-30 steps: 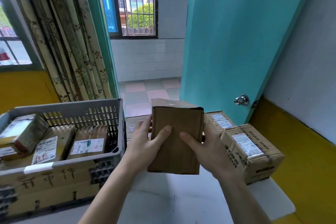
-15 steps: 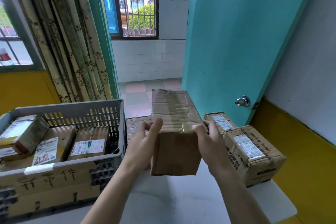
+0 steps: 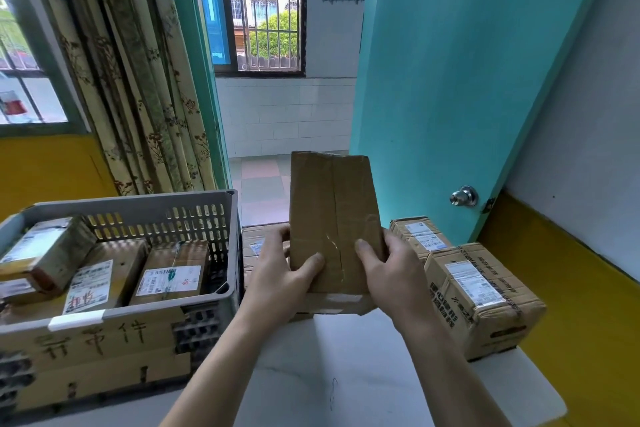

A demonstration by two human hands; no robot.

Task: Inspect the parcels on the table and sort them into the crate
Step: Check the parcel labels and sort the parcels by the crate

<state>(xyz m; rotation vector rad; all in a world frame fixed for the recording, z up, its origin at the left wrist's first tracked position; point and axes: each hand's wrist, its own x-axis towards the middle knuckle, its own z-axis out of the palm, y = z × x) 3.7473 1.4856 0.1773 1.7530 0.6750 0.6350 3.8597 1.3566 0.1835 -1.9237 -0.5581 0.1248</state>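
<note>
I hold a brown taped cardboard parcel [image 3: 332, 215] upright above the white table [image 3: 346, 374], its taped face turned toward me. My left hand [image 3: 280, 274] grips its lower left edge and my right hand [image 3: 391, 270] grips its lower right edge. To the left stands a grey plastic crate [image 3: 145, 211] with several labelled parcels inside, such as one with a white label [image 3: 169, 276]. On the table at the right lie two more labelled parcels, a near one [image 3: 485, 298] and a far one [image 3: 420, 236]. Another parcel [image 3: 256, 243] lies behind my left hand, mostly hidden.
A turquoise door [image 3: 450, 80] with a metal knob [image 3: 464, 197] stands open just beyond the table on the right. Flowered curtains [image 3: 138, 73] hang behind the crate. The table's right edge runs close to a yellow and white wall [image 3: 588, 253].
I have turned the parcel in my hands: first a plain side faced me, then its top tipped toward me, and now the long taped face stands upright. My grip shifted to its lower edges.
</note>
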